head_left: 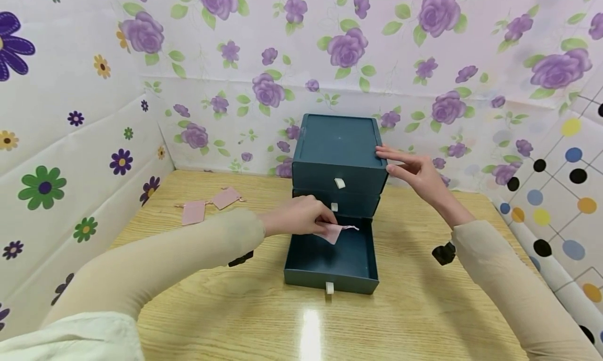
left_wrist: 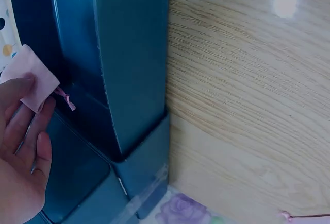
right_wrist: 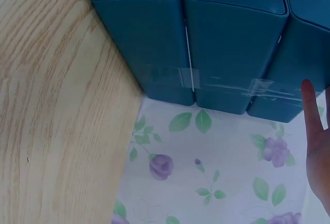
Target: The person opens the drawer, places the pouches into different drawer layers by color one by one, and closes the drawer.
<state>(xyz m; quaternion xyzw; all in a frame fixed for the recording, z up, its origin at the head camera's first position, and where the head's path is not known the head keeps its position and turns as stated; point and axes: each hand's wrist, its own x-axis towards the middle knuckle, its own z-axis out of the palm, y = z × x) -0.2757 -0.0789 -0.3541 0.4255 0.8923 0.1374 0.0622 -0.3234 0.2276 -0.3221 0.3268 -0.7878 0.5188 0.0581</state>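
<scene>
A dark teal chest of three stacked drawers (head_left: 340, 141) stands on the table, its bottom drawer (head_left: 308, 278) pulled out and the upper two closed. Over that drawer, my left hand (head_left: 301, 214) pinches a small pink drawstring pouch (head_left: 332, 234) between thumb and fingers. The left wrist view shows the pouch (left_wrist: 44, 82) flat in the grip, its cord dangling past the fingers. My right hand (head_left: 420, 177) touches the chest's top right edge with extended fingers. In the right wrist view only part of this hand (right_wrist: 320, 152) shows, beside the chest's side.
Two more pink pouches, one nearer (head_left: 193, 213) and one farther (head_left: 226, 198), lie on the wooden table (head_left: 226, 308) left of the chest. A flowered cloth (head_left: 254, 120) hangs behind. Clear tape (right_wrist: 221, 87) runs across the chest's side. Each drawer front has a white pull tab.
</scene>
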